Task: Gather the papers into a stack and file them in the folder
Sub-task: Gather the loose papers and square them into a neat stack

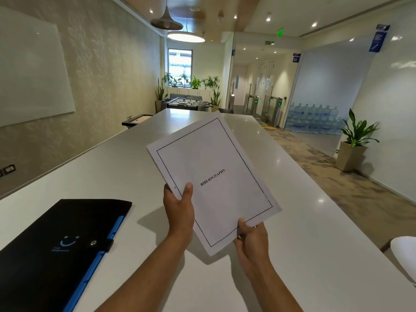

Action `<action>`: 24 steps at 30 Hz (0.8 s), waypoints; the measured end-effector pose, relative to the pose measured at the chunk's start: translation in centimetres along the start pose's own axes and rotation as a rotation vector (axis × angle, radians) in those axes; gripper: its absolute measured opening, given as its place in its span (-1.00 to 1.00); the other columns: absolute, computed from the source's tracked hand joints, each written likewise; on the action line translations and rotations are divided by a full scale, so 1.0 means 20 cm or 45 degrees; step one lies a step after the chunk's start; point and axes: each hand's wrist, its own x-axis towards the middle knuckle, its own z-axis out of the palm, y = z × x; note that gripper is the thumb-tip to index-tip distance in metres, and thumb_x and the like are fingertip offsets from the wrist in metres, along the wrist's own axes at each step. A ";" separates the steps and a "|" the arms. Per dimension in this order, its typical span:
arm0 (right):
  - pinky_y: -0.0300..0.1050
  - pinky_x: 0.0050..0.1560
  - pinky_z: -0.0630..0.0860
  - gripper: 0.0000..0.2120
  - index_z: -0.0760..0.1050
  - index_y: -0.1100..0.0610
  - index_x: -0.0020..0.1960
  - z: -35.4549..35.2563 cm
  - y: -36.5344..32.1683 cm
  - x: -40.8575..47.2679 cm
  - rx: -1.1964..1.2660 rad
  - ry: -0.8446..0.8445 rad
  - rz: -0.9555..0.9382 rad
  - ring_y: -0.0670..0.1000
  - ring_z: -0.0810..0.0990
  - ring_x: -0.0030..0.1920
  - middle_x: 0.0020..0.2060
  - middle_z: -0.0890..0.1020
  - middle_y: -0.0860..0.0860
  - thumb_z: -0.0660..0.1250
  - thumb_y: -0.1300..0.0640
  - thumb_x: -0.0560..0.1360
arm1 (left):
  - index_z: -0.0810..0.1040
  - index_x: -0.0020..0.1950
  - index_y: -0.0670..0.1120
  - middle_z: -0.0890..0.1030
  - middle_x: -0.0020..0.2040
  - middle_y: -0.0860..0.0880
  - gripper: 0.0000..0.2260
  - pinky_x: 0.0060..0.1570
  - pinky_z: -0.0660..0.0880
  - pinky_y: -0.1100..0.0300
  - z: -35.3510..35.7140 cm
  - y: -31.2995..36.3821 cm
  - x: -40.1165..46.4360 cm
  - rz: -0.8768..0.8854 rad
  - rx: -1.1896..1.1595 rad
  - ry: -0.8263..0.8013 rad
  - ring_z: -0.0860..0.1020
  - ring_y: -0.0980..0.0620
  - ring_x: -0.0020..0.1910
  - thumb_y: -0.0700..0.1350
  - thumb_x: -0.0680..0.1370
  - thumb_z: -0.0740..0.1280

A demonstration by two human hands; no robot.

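A stack of white papers (213,176), its top sheet bordered in black and printed "BIBLIOGRAPHY", is held tilted above the white table (112,167). My left hand (179,208) grips the stack's left edge, thumb on top. Its near corner is pinched by my right hand (251,237). A black folder (51,244) with a blue edge and a snap strap lies shut on the table at the lower left, apart from the papers.
A white chair edge (405,251) shows at the right beside the table. A potted plant (353,140) and stacked water bottles (315,119) stand along the right wall. A foosball table (183,103) sits beyond the table's far end.
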 end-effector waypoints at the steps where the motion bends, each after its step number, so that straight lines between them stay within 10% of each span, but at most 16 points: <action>1: 0.01 -0.08 0.64 -0.58 0.48 0.04 0.26 -0.01 -0.01 0.01 0.001 0.018 -0.022 0.02 0.71 -0.11 -0.02 0.72 0.04 0.25 0.43 0.52 | 0.37 0.40 -0.06 0.54 0.28 -0.01 -0.58 0.34 0.39 -0.02 0.00 0.02 0.01 0.057 0.036 -0.015 0.51 0.04 0.26 -0.13 0.56 0.35; 3: -0.04 -0.17 0.60 -0.58 0.44 0.05 0.24 -0.01 -0.06 0.04 -0.043 0.105 -0.102 -0.03 0.67 -0.21 -0.10 0.64 0.03 0.32 0.40 0.48 | 0.41 0.33 -0.01 0.55 0.25 -0.01 -0.66 0.31 0.43 -0.03 -0.02 0.06 0.03 0.188 0.105 -0.061 0.52 0.04 0.24 -0.15 0.56 0.35; 8: -0.15 0.16 0.43 -0.37 0.31 0.03 0.38 -0.01 -0.26 0.08 -0.576 0.085 -0.589 -0.05 0.47 0.25 0.30 0.47 0.01 0.40 0.39 0.41 | 0.48 0.07 0.13 0.62 0.02 0.03 -0.78 0.07 0.56 0.01 -0.06 0.17 0.07 0.483 0.230 -0.330 0.61 0.08 0.02 -0.18 0.55 0.35; 12: -0.24 -0.08 0.59 -0.63 0.52 -0.04 0.10 0.09 -0.38 0.06 -0.635 -0.290 -0.676 -0.08 0.66 -0.01 -0.03 0.70 -0.14 0.32 0.37 0.45 | 0.46 0.03 0.16 0.60 -0.06 0.12 -0.81 -0.07 0.56 0.23 -0.05 0.18 0.06 0.542 0.298 -0.452 0.61 0.17 -0.08 -0.11 0.52 0.34; 24: -0.52 -0.15 0.45 -0.63 0.40 -0.11 0.07 -0.04 -0.07 0.02 -0.842 -0.079 -0.712 -0.33 0.55 -0.06 -0.01 0.57 -0.18 0.23 0.37 0.52 | 0.48 0.10 0.03 0.62 0.02 0.05 -0.75 0.05 0.52 0.23 -0.12 -0.11 -0.07 0.315 0.280 -0.290 0.61 0.09 0.04 -0.28 0.54 0.35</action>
